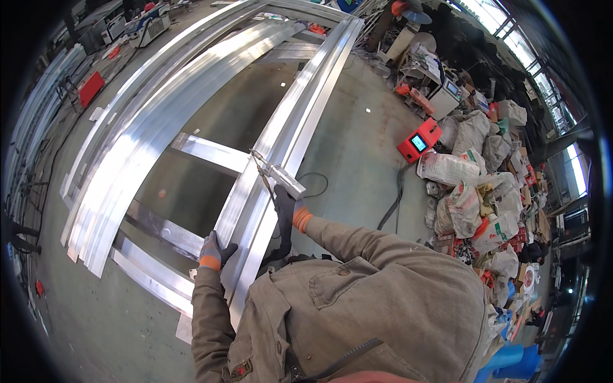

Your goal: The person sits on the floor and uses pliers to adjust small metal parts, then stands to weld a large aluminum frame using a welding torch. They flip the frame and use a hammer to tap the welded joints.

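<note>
My right hand point(288, 209), in a dark glove with an orange cuff, is closed round a silver welding gun point(286, 180). The gun's thin nozzle end lies over a long silver metal rail point(290, 118), near where a cross bar point(214, 154) meets it; whether the tip touches is too small to tell. A thick black sleeve or hose hangs below that hand. Nearer to me, my left hand point(218, 251), in a grey glove with an orange cuff, rests on the same rail. Its thumb stands apart from its fingers.
Wide shiny metal strips point(150, 143) lie lengthwise on the frame's left side. A red machine with a lit screen point(419, 140) stands to the right, cables beside it. Beyond it are piled white sacks point(463, 207). A red panel point(91, 89) is at far left.
</note>
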Demonstrator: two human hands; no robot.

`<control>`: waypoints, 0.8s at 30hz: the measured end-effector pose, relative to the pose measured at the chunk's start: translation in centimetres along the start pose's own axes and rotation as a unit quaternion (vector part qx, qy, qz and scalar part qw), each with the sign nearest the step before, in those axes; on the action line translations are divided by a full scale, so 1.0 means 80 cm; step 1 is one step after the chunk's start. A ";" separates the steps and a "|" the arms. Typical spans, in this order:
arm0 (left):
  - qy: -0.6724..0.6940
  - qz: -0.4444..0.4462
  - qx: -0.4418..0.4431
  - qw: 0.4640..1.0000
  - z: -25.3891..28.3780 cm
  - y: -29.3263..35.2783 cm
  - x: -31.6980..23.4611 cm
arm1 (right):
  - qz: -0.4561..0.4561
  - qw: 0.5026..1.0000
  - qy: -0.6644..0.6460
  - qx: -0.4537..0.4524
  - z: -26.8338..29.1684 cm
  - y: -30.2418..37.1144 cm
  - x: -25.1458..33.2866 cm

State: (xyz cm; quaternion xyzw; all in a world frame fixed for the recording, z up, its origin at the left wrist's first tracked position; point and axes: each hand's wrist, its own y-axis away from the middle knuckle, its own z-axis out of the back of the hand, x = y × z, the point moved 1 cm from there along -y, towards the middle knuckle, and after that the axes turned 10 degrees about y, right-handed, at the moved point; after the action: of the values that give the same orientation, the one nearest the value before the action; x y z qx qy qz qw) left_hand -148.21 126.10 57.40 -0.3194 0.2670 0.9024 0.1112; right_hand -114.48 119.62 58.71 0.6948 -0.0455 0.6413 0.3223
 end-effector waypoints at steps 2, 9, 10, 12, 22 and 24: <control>-0.010 0.008 -0.006 1.000 -0.003 0.008 -0.006 | 0.015 1.000 -0.008 0.004 -0.003 -0.004 0.005; -0.016 -0.011 -0.024 1.000 -0.006 0.020 -0.013 | 0.054 0.998 -0.022 0.011 -0.005 -0.024 0.003; -0.013 -0.003 -0.016 1.000 -0.006 0.022 -0.009 | 0.054 0.998 -0.013 0.010 -0.005 -0.023 0.000; -0.003 -0.011 -0.018 1.000 -0.006 0.020 -0.004 | 0.025 1.000 -0.016 0.002 -0.001 -0.024 -0.001; -0.029 -0.045 -0.037 0.998 -0.024 -0.001 0.003 | 0.023 1.000 0.005 0.003 0.017 -0.063 -0.057; -0.057 -0.054 -0.047 0.996 -0.023 -0.006 0.007 | 0.067 0.994 0.088 0.011 0.021 -0.095 -0.095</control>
State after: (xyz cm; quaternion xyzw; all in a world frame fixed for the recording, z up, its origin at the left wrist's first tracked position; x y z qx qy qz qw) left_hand -147.48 125.45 55.66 -0.2867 0.1995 0.9234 0.1594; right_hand -110.69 122.10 48.84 0.6349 -0.0566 0.7203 0.2735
